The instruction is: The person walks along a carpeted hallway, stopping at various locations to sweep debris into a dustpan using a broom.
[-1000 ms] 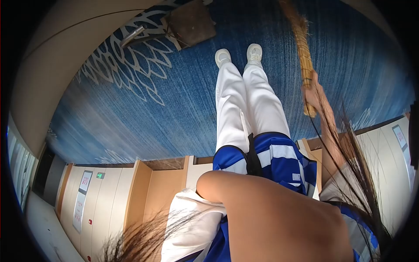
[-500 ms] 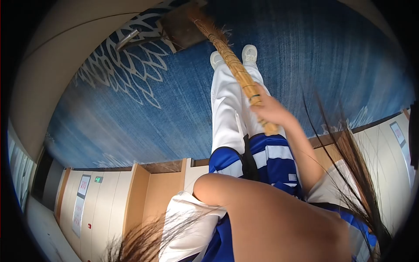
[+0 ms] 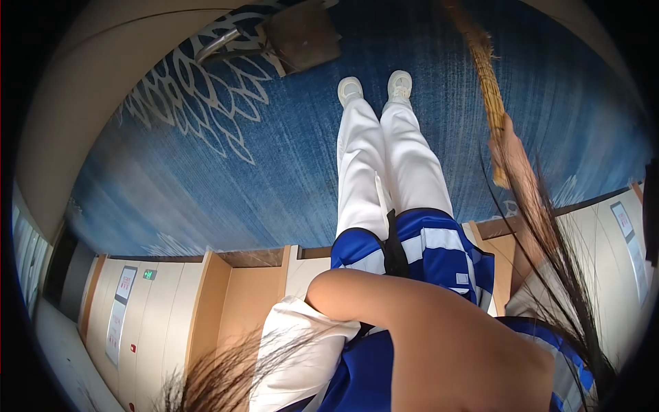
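My right hand (image 3: 513, 145) is wrapped round the near end of a straw broom (image 3: 489, 82), off to the right of my legs. The broom is a bound yellow bundle whose darker bristles (image 3: 467, 24) point away from me over the floor; whether they touch it is hard to tell. My left forearm (image 3: 425, 302) crosses close below the camera, bent at the elbow, and its hand is outside the picture. Ahead of my feet, a brown, flat dustpan (image 3: 302, 41) with a metal tube handle (image 3: 220, 45) lies on the carpet, apart from the broom.
Blue carpet (image 3: 274, 192) with white leaf-like patterns spreads around my white shoes (image 3: 399, 86). A pale curved surface (image 3: 82, 89) borders it on the left. Panelled walls (image 3: 165, 302) with signs and a wooden recess (image 3: 254, 302) show low in the view. Hair strands hang before the right arm.
My right hand has swung the broom to the right, from across my legs and over the dustpan to beside my legs. The dustpan now shows uncovered. The left arm stays bent.
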{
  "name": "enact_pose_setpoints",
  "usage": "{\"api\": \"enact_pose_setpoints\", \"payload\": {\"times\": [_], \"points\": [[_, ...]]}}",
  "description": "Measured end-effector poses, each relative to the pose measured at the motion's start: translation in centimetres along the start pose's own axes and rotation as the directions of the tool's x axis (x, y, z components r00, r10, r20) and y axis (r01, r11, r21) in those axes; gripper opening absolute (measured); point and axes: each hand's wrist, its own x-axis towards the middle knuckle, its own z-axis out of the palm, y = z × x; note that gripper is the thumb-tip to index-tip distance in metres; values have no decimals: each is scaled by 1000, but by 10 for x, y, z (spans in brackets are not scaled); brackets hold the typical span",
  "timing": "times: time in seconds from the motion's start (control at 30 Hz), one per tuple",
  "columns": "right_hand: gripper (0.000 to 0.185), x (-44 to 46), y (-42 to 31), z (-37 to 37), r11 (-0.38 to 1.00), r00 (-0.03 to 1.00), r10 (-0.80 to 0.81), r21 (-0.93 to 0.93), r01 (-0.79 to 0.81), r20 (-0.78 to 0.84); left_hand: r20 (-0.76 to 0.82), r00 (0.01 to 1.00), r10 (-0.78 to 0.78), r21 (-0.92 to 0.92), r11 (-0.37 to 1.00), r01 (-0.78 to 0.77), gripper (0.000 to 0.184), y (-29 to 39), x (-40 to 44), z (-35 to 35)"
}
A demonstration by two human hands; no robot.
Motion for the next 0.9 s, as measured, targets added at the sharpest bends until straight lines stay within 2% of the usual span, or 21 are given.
{"api": "enact_pose_setpoints", "payload": {"times": [0.03, 0.1, 0.17, 0.23, 0.3, 0.33, 0.37, 0.4, 0.43, 0.47, 0.5, 0.57, 0.63, 0.7, 0.73, 0.77, 0.8, 0.83, 0.87, 0.9], "points": [[67, 22, 17, 18, 992, 996, -49, -121, 40, -73, -3, 1000, 6, 3, 1000, -6, 16, 3, 1, 2], [68, 25, -18, 27, 996, 996, 84, -12, -84, 34, -125, 973, -195, -129, 975, 179, 20, 12, 5, 6], [69, 16, -44, 42, 998, 988, 64, -20, -62, 144, -160, 977, -142, -84, 988, 130, 21, 7, 2, 6], [68, -8, -74, 61, 968, 960, 78, 211, -138, 269, -228, 973, -35, 4, 999, 37, 23, -4, -2, 9], [68, -31, -88, 89, 990, 969, -41, 143, 6, 245, -281, 957, 71, 111, 993, -41, 25, -10, -3, 10], [69, -42, -93, 102, 964, 962, -104, 265, 35, 252, -279, 958, 70, 111, 993, -41, 25, -7, -3, 10], [71, -53, -103, 108, 921, 953, -167, 385, 59, 254, -281, 959, -37, 32, 998, 47, 24, -1, -3, 9], [71, -60, -111, 109, 920, 952, -168, 387, 58, 256, -276, 950, -143, -47, 990, 135, 24, 5, -3, 9], [72, -67, -125, 101, 920, 914, -139, 390, -23, 381, -277, 950, -144, -47, 990, 136, 24, 8, -3, 6], [74, -70, -132, 96, 918, 859, -112, 383, -103, 500, -282, 955, -96, 59, 991, 117, 23, 11, -1, 3], [74, -69, -127, 100, 918, 859, -111, 383, -104, 500, -280, 959, -48, 165, 982, 97, 22, 15, 0, 1], [73, -64, -108, 106, 807, 876, -352, 582, 105, 331, -276, 956, -98, 202, 967, 158, 21, 23, 1, -2], [70, -54, -88, 83, 746, 851, -265, 655, -117, 454, -277, 949, -151, 241, 945, 221, 21, 25, -1, 1], [66, -49, -56, 52, 556, 847, -208, 772, -309, 489, -336, 942, -3, 403, 904, 146, 21, 19, -8, 5], [65, -49, -37, 37, 557, 847, -160, 755, -346, 506, -334, 942, -5, 402, 904, 147, 21, 19, -15, 3], [65, -52, -21, 24, 556, 846, -114, 739, -381, 522, -382, 924, 32, 505, 844, 180, 16, 19, -23, -1], [64, -55, -7, 13, 540, 863, -103, 756, -370, 495, -425, 902, 75, 598, 771, 218, 22, 23, -27, -6], [64, -60, 3, 2, 524, 878, -89, 772, -360, 470, -493, 867, -79, 520, 772, 366, 28, 40, -32, -9], [64, -66, 6, -12, 523, 879, -84, 772, -362, 470, -564, 825, -24, 533, 753, 386, 26, 44, -45, -15], [65, -71, 6, -28, 547, 904, -13, 760, -351, 426, -635, 745, 203, 661, 643, 388, 19, 38, -59, -19]]}}
